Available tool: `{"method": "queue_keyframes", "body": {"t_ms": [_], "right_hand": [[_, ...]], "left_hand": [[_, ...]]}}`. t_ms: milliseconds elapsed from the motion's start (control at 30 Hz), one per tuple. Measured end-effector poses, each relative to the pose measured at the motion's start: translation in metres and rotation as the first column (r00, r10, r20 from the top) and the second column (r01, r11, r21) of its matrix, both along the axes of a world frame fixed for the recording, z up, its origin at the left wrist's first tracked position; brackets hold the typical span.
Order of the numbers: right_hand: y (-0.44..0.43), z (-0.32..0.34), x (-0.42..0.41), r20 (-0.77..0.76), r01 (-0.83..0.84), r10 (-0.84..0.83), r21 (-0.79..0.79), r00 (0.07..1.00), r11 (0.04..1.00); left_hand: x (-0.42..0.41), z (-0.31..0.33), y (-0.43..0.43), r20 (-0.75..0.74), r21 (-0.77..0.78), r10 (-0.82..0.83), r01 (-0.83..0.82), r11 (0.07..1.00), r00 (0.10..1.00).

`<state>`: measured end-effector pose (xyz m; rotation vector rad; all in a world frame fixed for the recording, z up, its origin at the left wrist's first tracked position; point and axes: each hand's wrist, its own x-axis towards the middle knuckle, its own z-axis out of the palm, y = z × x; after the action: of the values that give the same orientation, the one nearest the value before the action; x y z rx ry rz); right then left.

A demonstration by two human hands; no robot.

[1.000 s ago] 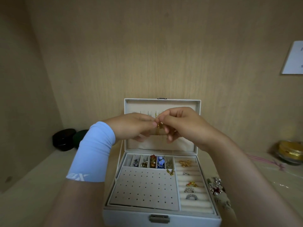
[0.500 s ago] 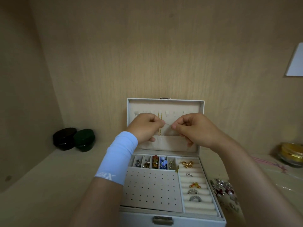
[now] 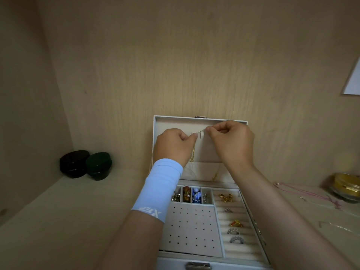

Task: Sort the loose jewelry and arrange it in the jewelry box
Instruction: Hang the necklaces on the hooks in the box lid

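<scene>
A white jewelry box (image 3: 202,265) stands open, its lid (image 3: 161,121) upright against the back wall. My left hand (image 3: 174,146) and my right hand (image 3: 231,141) are raised in front of the lid's hooks. Between them they pinch a thin gold chain (image 3: 200,131), stretched taut over a white hook (image 3: 202,135). The rest of the chain hangs down beside my left wrist. Rings (image 3: 236,224) sit in the right-hand rolls, and small pieces (image 3: 195,195) fill the back compartments. The perforated earring pad (image 3: 191,230) holds nothing.
Two dark round tins (image 3: 85,164) stand at the back left of the shelf. At the right lie a gold-lidded glass jar (image 3: 345,189), a pink cord (image 3: 303,192) and a thin loose chain (image 3: 335,226). A white paper (image 3: 353,80) hangs on the back wall.
Both hands rose from the middle of the lid to the hook row and moved apart, drawing the chain taut. The view tilted and shifted, so the box sits further right in frame.
</scene>
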<state>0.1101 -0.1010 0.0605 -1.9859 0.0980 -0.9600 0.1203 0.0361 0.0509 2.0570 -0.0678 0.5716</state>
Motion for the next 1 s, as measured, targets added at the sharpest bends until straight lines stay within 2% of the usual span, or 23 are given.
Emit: {"method": "queue_keyframes", "body": {"t_ms": [267,367,467,533,600,633,733,867,933,1000], "right_hand": [[0.003,-0.002,0.005,-0.057,0.067,-0.067,-0.001,0.996,0.998],[0.000,-0.003,0.002,-0.083,0.052,-0.055,-0.039,0.995,0.998],[-0.002,-0.008,-0.005,-0.118,0.006,-0.016,-0.088,0.993,0.996],[-0.004,-0.010,-0.009,-0.242,-0.075,0.044,-0.123,0.969,0.990],[-0.007,-0.007,-0.014,-0.419,-0.193,0.139,-0.087,0.897,0.977],[-0.008,-0.005,-0.018,-0.483,-0.258,0.221,-0.011,0.847,0.966],[-0.011,0.000,-0.026,-0.581,-0.428,0.461,0.206,0.670,0.880],[-0.019,-0.003,-0.030,-0.579,-0.599,0.699,0.402,0.419,0.692],[-0.022,-0.003,-0.030,-0.563,-0.624,0.730,0.424,0.386,0.657],[-0.024,-0.004,-0.030,-0.571,-0.624,0.715,0.400,0.403,0.671]], "left_hand": [[0.005,0.004,-0.002,-0.093,0.077,-0.024,0.031,0.997,0.995],[0.007,0.005,0.001,-0.210,0.085,-0.100,0.120,0.989,0.973],[0.007,0.010,0.003,-0.369,0.039,-0.194,0.223,0.974,0.909],[0.003,0.014,0.003,-0.447,-0.022,-0.281,0.304,0.952,0.849],[-0.003,0.019,0.002,-0.487,-0.112,-0.379,0.375,0.920,0.786],[-0.006,0.022,0.002,-0.495,-0.165,-0.426,0.400,0.902,0.757],[-0.014,0.030,0.003,-0.477,-0.236,-0.524,0.471,0.850,0.706],[-0.022,0.036,0.007,-0.469,-0.054,-0.482,0.520,0.852,0.740],[-0.026,0.038,0.008,-0.465,0.045,-0.446,0.524,0.851,0.765],[-0.030,0.041,0.008,-0.456,0.108,-0.419,0.517,0.849,0.785]]}}
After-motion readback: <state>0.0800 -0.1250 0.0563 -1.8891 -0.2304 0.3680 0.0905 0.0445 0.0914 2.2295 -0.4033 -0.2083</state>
